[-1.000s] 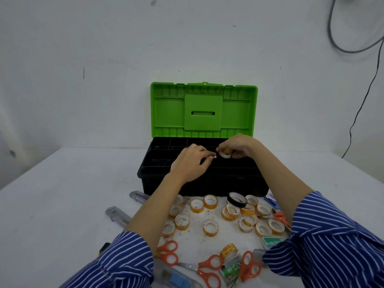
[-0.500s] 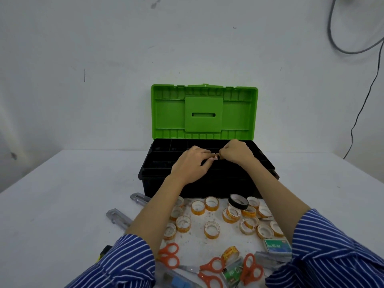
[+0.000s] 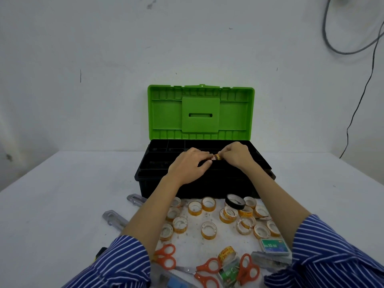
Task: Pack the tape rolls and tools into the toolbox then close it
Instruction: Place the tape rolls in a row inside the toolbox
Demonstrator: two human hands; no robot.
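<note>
A black toolbox (image 3: pixel 153 175) stands open on the white table, its green lid (image 3: pixel 166 113) upright against the wall. Both hands hover over its compartmented top tray. My right hand (image 3: pixel 235 155) pinches a small yellow tape roll (image 3: pixel 217 157) at the tray's middle. My left hand (image 3: pixel 190 166) meets it from the left, fingertips touching the same roll. In front of the box lie several yellow tape rolls (image 3: pixel 208 230) and one black tape roll (image 3: pixel 235 201). Orange-handled scissors (image 3: pixel 248 268) lie nearer me.
Two clear plastic pieces (image 3: pixel 113 218) lie left of my left forearm. A green staple box (image 3: pixel 273 246) and a metal stapler (image 3: pixel 270 259) sit at the right, near my right sleeve. A black cable (image 3: pixel 359 96) hangs on the wall at the right.
The right hand has brought the small roll down from above the box's middle into the tray. The left hand stayed by it, fingertips closing on the roll.
</note>
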